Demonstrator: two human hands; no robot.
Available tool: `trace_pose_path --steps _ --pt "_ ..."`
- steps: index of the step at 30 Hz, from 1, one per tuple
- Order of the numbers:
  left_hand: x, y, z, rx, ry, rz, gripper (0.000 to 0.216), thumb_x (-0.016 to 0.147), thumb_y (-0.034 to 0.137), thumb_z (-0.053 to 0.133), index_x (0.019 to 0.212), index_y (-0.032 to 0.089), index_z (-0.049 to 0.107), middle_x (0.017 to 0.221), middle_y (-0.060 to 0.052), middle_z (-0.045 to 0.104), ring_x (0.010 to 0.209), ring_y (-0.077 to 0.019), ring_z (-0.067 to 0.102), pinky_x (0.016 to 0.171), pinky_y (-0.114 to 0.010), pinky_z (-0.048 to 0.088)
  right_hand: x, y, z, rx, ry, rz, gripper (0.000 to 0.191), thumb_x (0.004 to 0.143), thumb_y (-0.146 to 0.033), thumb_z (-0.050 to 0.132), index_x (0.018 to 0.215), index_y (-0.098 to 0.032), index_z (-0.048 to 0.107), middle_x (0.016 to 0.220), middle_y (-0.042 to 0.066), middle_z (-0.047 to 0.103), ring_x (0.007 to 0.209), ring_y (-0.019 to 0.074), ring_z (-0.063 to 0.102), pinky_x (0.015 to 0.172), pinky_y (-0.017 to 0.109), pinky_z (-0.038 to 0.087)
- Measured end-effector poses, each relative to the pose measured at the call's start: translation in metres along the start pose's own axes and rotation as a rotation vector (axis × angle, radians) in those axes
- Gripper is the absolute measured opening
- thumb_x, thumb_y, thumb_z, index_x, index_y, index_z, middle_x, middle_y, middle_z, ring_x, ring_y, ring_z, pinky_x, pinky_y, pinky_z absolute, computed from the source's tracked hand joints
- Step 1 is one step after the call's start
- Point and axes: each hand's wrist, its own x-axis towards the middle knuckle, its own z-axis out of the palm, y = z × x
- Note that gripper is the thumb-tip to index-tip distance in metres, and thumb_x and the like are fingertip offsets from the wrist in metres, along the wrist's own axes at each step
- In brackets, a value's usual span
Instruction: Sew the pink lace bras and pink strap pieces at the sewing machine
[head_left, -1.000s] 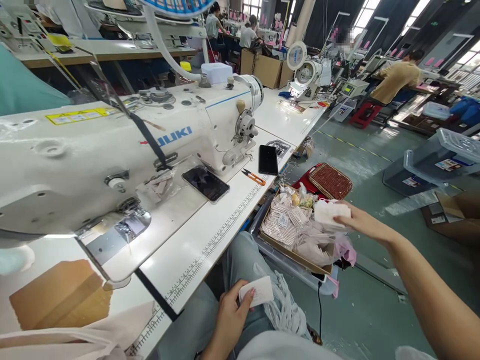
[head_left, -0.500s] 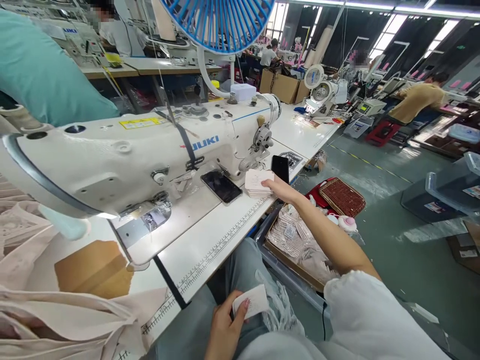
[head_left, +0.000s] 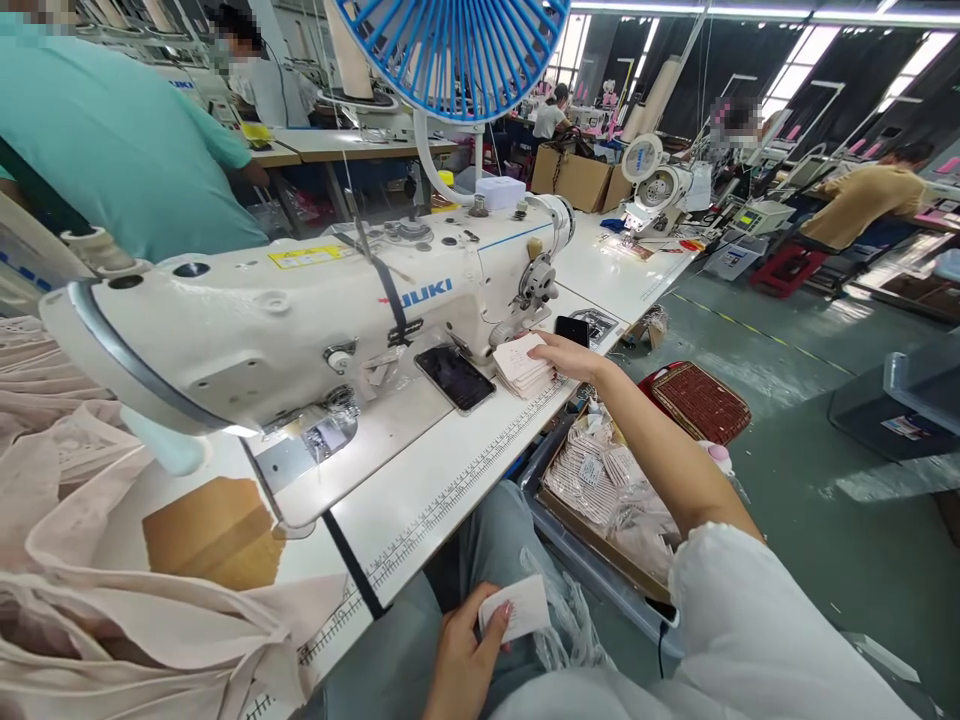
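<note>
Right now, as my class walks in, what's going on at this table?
A person is handling pale cards beside a white sewing machine. The right hand holds a stack of cards at the tabletop, near a dark phone. The left hand holds a white card, or perhaps a few together, over the lap. A cardboard box of packets is below the table edge.

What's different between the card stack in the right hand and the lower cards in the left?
The card stack looks thicker, its layered edges splayed; the lower cards look thinner and neater. The card stack is at the worktable, held by the right hand; the lower cards are over the lap, held by the left hand. Both are whitish with faint marks.
</note>
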Motion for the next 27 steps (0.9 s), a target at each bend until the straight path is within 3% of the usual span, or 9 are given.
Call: trace_pose_path --steps 7,13,15,17,19,21,24,27 --pt "0.002 -0.002 -0.001 -0.014 0.006 -0.005 0.057 0.079 0.073 0.060 0.078 0.016 0.066 0.069 -0.003 0.064 0.065 -0.0171 0.058 0.056 -0.025 0.055 -0.002 -0.005 0.010 -0.060 0.205 -0.032 0.039 0.070 -0.025 0.065 0.107 -0.018 0.062 0.110 0.007 0.070 0.099 0.0233 0.063 0.089 0.034 0.051" --pt "0.004 -0.003 -0.001 0.020 -0.043 -0.039 0.061 0.077 0.076 0.057 0.082 0.017 0.067 0.070 -0.004 0.064 0.067 -0.0187 0.058 0.057 -0.026 0.055 -0.011 -0.002 0.011 -0.183 0.222 -0.097 0.043 0.077 -0.038 0.068 0.114 -0.017 0.060 0.117 0.010 0.068 0.101 0.0239 0.063 0.091 0.037 0.050" --pt "0.004 -0.003 0.001 0.026 -0.013 -0.042 0.062 0.077 0.078 0.056 0.080 0.017 0.067 0.069 -0.004 0.063 0.066 -0.0184 0.057 0.056 -0.025 0.053 -0.013 0.001 0.005 -0.248 0.274 -0.150 0.043 0.085 -0.047 0.061 0.116 -0.017 0.060 0.121 0.012 0.067 0.106 0.0239 0.062 0.095 0.038 0.050" --pt "0.004 -0.003 0.002 0.031 -0.003 -0.043 0.062 0.076 0.078 0.056 0.079 0.017 0.067 0.068 -0.003 0.063 0.065 -0.0180 0.058 0.056 -0.024 0.052 -0.018 0.008 -0.006 -0.396 0.408 -0.180 0.044 0.094 -0.050 0.046 0.119 -0.017 0.060 0.123 0.012 0.066 0.111 0.0229 0.062 0.098 0.038 0.048" --pt "0.004 -0.005 0.002 0.021 0.008 -0.036 0.062 0.076 0.078 0.057 0.079 0.017 0.067 0.068 -0.003 0.063 0.065 -0.0177 0.058 0.056 -0.023 0.052 -0.026 0.017 -0.018 -0.598 0.560 -0.144 0.045 0.096 -0.049 0.041 0.120 -0.016 0.060 0.126 0.014 0.064 0.119 0.0256 0.059 0.103 0.041 0.045" --pt "0.005 -0.008 0.001 0.004 0.006 -0.027 0.061 0.076 0.077 0.058 0.079 0.017 0.067 0.068 -0.003 0.063 0.065 -0.0175 0.058 0.056 -0.024 0.053 -0.035 0.028 -0.029 -0.746 0.667 -0.079 0.049 0.090 -0.049 0.053 0.122 -0.011 0.060 0.131 0.021 0.060 0.128 0.0342 0.052 0.109 0.049 0.039" --pt "0.006 -0.013 0.001 -0.009 -0.008 -0.028 0.060 0.076 0.076 0.059 0.080 0.016 0.067 0.069 -0.003 0.063 0.066 -0.0181 0.058 0.056 -0.025 0.055 -0.045 0.045 -0.037 -0.884 0.702 0.080 0.073 0.079 -0.052 0.070 0.131 -0.004 0.053 0.135 0.029 0.055 0.132 0.0453 0.044 0.108 0.056 0.034" --pt "0.007 -0.016 0.002 -0.001 -0.010 -0.024 0.061 0.076 0.076 0.058 0.081 0.016 0.067 0.069 -0.004 0.064 0.066 -0.0185 0.058 0.056 -0.026 0.055 -0.042 0.057 -0.040 -0.971 0.695 0.152 0.080 0.081 -0.056 0.068 0.140 -0.009 0.045 0.137 0.026 0.057 0.133 0.0444 0.044 0.107 0.056 0.035"
